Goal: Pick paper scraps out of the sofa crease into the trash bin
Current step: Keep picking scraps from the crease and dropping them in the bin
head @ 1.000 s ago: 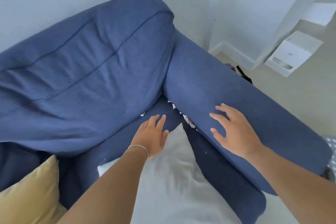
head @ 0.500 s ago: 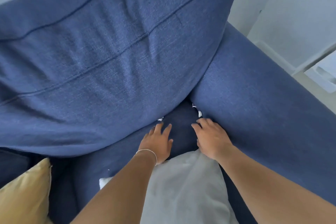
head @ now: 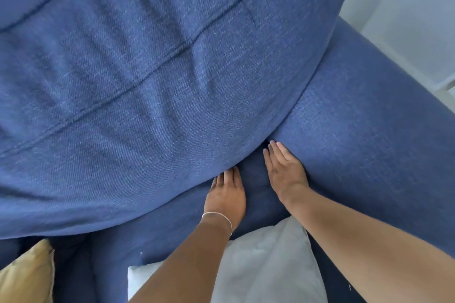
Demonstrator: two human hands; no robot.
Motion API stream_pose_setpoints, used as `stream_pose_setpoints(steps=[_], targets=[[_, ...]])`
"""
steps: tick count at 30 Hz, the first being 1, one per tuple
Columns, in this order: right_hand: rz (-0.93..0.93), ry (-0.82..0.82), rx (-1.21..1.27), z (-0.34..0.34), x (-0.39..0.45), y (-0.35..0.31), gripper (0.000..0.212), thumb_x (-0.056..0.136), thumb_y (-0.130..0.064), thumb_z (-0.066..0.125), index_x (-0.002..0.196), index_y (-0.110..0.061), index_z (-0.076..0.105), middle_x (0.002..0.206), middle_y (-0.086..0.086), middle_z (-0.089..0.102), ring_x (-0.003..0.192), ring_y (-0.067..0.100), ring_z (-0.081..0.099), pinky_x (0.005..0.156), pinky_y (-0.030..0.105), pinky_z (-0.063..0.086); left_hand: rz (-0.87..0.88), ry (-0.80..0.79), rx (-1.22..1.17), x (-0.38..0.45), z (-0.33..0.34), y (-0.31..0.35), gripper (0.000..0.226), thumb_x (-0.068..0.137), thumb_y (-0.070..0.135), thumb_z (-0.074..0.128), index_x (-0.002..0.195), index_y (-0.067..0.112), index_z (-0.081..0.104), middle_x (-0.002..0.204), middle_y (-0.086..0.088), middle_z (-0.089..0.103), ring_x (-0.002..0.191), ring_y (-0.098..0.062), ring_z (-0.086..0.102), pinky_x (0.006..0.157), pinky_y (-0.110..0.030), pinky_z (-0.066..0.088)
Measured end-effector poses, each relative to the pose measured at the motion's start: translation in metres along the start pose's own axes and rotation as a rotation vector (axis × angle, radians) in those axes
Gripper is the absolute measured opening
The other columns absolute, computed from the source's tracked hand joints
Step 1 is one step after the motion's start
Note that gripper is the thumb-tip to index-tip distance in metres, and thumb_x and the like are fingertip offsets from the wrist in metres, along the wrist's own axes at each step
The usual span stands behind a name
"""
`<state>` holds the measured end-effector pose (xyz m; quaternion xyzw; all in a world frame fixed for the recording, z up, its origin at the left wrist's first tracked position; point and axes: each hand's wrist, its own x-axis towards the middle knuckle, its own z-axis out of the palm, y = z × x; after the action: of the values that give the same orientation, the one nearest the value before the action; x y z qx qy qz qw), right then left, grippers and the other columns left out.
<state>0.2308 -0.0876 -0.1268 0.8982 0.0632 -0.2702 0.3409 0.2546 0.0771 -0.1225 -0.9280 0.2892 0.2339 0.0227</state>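
The blue sofa's back cushion (head: 160,81) fills most of the view, and its armrest (head: 369,142) runs down the right. My right hand (head: 283,170) lies flat along the crease between seat and armrest, fingertips pushed into the corner where cushion and armrest meet. My left hand (head: 227,194) rests flat on the seat (head: 253,179), its fingertips tucked under the back cushion's lower edge. Both hands hold nothing that I can see. One tiny white paper scrap (head: 141,253) lies on the seat at lower left. The scraps in the crease are hidden by my hands. No trash bin is in view.
A white pillow (head: 270,265) lies on the seat under my forearms. A yellow pillow (head: 27,275) sits at the bottom left corner. A white wall and skirting board (head: 418,32) show past the armrest at upper right.
My head has leaned in closer to the sofa corner. Both hands slid forward into the crease; the right hand moved off the armrest top into the corner, covering the white scraps seen before.
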Motion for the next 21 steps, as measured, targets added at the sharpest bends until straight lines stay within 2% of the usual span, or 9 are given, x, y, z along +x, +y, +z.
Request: stream_pose_setpoints(steps=[3, 7, 9, 11, 13, 15, 16, 18, 21], targets=[[-0.054, 0.034, -0.014, -0.006, 0.001, 0.006, 0.078, 0.100, -0.037, 0.028, 0.147, 0.013, -0.011, 0.161, 0.025, 0.005, 0.149, 0.043, -0.006, 0.119, 0.055, -0.010, -0.012, 0.035, 0.011, -0.001, -0.001, 0.002, 0.067, 0.078, 0.010, 0.066, 0.137, -0.010, 0.043, 0.134, -0.026, 0.052, 0.125, -0.038, 0.052, 0.105, -0.045, 0.045], [-0.084, 0.121, 0.056, -0.004, 0.001, 0.009, 0.065, 0.102, -0.025, 0.025, 0.149, 0.012, 0.002, 0.153, 0.023, 0.035, 0.148, 0.041, 0.015, 0.121, 0.051, -0.006, -0.003, 0.069, -0.024, -0.008, 0.000, -0.001, 0.067, 0.081, 0.013, 0.060, 0.140, -0.010, 0.037, 0.143, -0.024, 0.045, 0.134, -0.035, 0.043, 0.112, -0.042, 0.036], [-0.096, 0.158, 0.123, 0.004, -0.003, 0.008, 0.059, 0.099, -0.015, 0.031, 0.148, 0.014, 0.014, 0.137, 0.020, 0.055, 0.139, 0.037, 0.035, 0.122, 0.048, 0.001, 0.039, 0.081, -0.053, -0.014, -0.005, 0.000, 0.070, 0.075, 0.017, 0.069, 0.135, -0.009, 0.045, 0.139, -0.023, 0.050, 0.130, -0.032, 0.049, 0.108, -0.037, 0.041], [-0.103, 0.251, 0.186, 0.013, -0.010, 0.005, 0.055, 0.091, -0.013, 0.047, 0.140, 0.010, 0.041, 0.110, 0.013, 0.072, 0.115, 0.030, 0.059, 0.120, 0.044, 0.022, 0.054, 0.092, -0.082, -0.019, -0.012, 0.000, 0.069, 0.064, 0.022, 0.082, 0.123, -0.005, 0.059, 0.128, -0.018, 0.061, 0.118, -0.027, 0.061, 0.095, -0.031, 0.050], [-0.095, 0.251, 0.221, 0.016, -0.015, 0.004, 0.053, 0.071, -0.017, 0.068, 0.121, -0.001, 0.067, 0.074, 0.004, 0.075, 0.076, 0.022, 0.070, 0.102, 0.039, 0.047, 0.059, 0.155, -0.102, -0.027, -0.017, -0.001, 0.068, 0.073, 0.030, 0.078, 0.128, -0.003, 0.056, 0.135, -0.017, 0.056, 0.124, -0.024, 0.056, 0.099, -0.027, 0.046], [-0.091, 0.305, 0.296, 0.019, -0.019, 0.005, 0.050, 0.042, -0.013, 0.079, 0.091, -0.003, 0.079, 0.047, 0.001, 0.064, 0.044, 0.021, 0.062, 0.074, 0.036, 0.057, 0.073, 0.116, -0.127, -0.034, -0.016, -0.001, 0.066, 0.095, 0.032, 0.052, 0.148, 0.000, 0.027, 0.157, -0.016, 0.025, 0.144, -0.024, 0.028, 0.115, -0.028, 0.024], [-0.085, 0.351, 0.341, 0.017, -0.024, 0.007, 0.042, 0.029, -0.008, 0.079, 0.071, -0.005, 0.078, 0.039, 0.001, 0.056, 0.034, 0.020, 0.055, 0.061, 0.033, 0.056, 0.072, 0.092, -0.139, -0.036, -0.015, -0.001, 0.065, 0.099, 0.033, 0.042, 0.151, 0.003, 0.017, 0.161, -0.014, 0.013, 0.147, -0.024, 0.018, 0.118, -0.029, 0.017], [-0.090, 0.358, 0.408, 0.009, -0.039, 0.012, 0.031, 0.016, -0.002, 0.076, 0.043, -0.012, 0.062, 0.032, -0.002, 0.047, 0.026, 0.017, 0.047, 0.046, 0.027, 0.049, 0.070, 0.079, -0.160, -0.043, -0.016, -0.001, 0.063, 0.101, 0.033, 0.036, 0.153, 0.007, 0.010, 0.162, -0.010, 0.005, 0.148, -0.023, 0.014, 0.118, -0.029, 0.015], [-0.052, 0.411, 0.451, -0.008, -0.063, 0.023, 0.032, 0.018, 0.004, 0.062, 0.040, -0.018, 0.053, 0.030, -0.004, 0.044, 0.025, 0.016, 0.046, 0.041, 0.022, 0.039, 0.089, 0.078, -0.182, -0.056, -0.021, 0.006, 0.063, 0.102, 0.034, 0.034, 0.153, 0.009, 0.008, 0.163, -0.007, 0.001, 0.146, -0.023, 0.018, 0.115, -0.030, 0.025]])
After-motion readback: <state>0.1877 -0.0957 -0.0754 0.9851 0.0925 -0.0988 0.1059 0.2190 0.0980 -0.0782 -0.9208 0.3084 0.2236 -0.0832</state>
